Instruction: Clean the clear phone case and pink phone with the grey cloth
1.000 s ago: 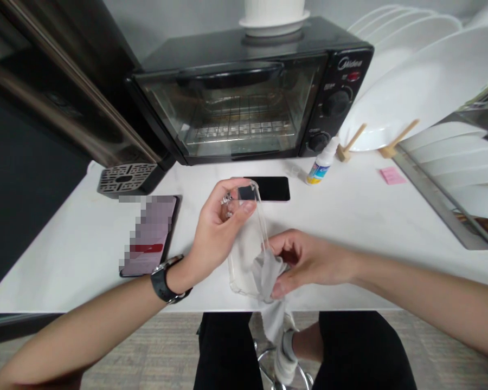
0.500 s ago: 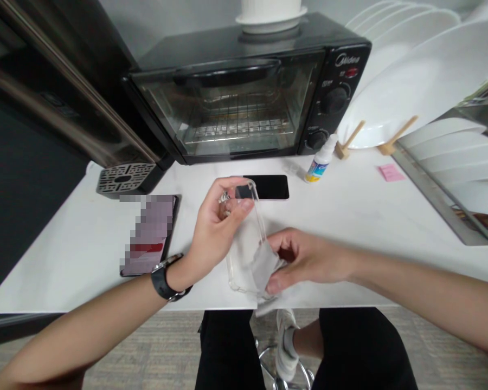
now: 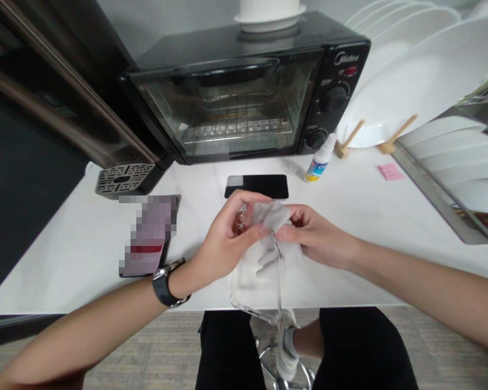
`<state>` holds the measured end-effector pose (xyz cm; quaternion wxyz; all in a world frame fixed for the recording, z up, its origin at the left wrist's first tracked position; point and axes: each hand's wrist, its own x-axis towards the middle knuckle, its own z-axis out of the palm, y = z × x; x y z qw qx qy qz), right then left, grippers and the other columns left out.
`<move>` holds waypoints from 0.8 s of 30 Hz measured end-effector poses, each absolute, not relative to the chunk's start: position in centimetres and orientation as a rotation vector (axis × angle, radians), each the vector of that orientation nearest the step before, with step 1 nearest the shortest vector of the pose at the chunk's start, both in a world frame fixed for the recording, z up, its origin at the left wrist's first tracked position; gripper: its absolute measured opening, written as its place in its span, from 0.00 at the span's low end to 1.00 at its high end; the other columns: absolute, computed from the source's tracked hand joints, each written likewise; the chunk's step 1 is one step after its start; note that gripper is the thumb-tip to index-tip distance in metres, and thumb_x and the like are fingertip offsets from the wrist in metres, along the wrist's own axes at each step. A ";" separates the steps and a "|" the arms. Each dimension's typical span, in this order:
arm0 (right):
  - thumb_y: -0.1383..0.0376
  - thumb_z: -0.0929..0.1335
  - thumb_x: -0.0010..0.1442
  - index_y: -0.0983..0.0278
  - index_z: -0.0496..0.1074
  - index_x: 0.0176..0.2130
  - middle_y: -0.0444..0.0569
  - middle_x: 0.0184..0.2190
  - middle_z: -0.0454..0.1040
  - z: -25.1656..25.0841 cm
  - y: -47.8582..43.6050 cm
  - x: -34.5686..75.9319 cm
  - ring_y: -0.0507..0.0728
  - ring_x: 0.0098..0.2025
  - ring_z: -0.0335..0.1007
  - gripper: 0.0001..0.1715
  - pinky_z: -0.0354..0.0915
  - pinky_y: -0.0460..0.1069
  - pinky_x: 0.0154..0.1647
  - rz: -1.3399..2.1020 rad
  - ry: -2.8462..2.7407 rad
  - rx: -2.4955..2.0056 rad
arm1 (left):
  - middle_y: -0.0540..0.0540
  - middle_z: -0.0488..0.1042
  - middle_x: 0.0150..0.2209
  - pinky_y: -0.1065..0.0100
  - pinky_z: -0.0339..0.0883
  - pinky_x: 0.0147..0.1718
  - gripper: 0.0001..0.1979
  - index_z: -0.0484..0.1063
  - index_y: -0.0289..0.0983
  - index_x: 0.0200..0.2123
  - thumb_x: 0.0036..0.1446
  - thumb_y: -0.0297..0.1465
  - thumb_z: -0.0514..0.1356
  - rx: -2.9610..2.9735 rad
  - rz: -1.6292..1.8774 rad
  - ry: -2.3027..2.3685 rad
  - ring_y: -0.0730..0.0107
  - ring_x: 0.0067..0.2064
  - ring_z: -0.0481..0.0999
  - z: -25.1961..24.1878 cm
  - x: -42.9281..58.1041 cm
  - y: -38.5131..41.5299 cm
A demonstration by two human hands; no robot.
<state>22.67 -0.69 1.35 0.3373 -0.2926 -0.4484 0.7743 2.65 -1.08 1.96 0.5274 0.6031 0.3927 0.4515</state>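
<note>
A clear phone case (image 3: 254, 311) hangs tilted over the table's front edge, its upper end held by my left hand (image 3: 231, 233). My right hand (image 3: 317, 235) pinches a thin grey cloth (image 3: 273, 215) against the case's upper right part; the cloth covers that end. The thumbs of both hands nearly meet on the cloth. Just beyond my fingers, a black phone (image 3: 264, 185) lies flat. A second phone (image 3: 150, 238), its screen pixelated, lies left of my watch-wearing wrist.
A white spray bottle (image 3: 320, 160) stands before the black toaster oven (image 3: 236, 103). Right of it are a pink sticky note (image 3: 391, 171) and large white plates (image 3: 415, 81) in a wooden rack. A dark appliance with a drip tray (image 3: 124, 179) stands at left.
My right hand has moved up with the cloth, from the case's lower right side to its upper end. My left hand and the case have shifted slightly toward me and right.
</note>
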 end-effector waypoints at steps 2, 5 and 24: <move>0.52 0.84 0.43 0.55 0.84 0.32 0.39 0.31 0.82 1.4 -1.1 22.6 0.51 0.32 0.76 0.17 0.67 0.52 0.37 2.181 -1.292 -0.743 | 0.51 0.68 0.39 0.69 0.60 0.27 0.15 0.77 0.44 0.50 0.65 0.42 0.72 1.413 1.221 1.001 0.73 0.29 0.65 2.0 2.5 -0.6; 0.57 0.87 0.41 0.57 0.84 0.31 0.40 0.29 0.80 1.5 -1.5 22.6 0.53 0.31 0.74 0.18 0.69 0.50 0.37 2.384 -1.399 -0.729 | 0.53 0.64 0.39 0.70 0.53 0.22 0.15 0.77 0.44 0.50 0.65 0.42 0.72 1.355 1.317 1.045 0.78 0.25 0.57 2.1 2.4 0.0; 0.52 0.89 0.40 0.58 0.75 0.24 0.41 0.27 0.75 1.6 -1.7 22.5 0.56 0.29 0.69 0.27 0.68 0.50 0.33 2.312 -1.373 -0.743 | 0.48 0.68 0.38 0.67 0.50 0.22 0.19 0.82 0.50 0.44 0.57 0.52 0.75 1.322 1.260 1.122 0.74 0.25 0.56 2.6 2.5 0.3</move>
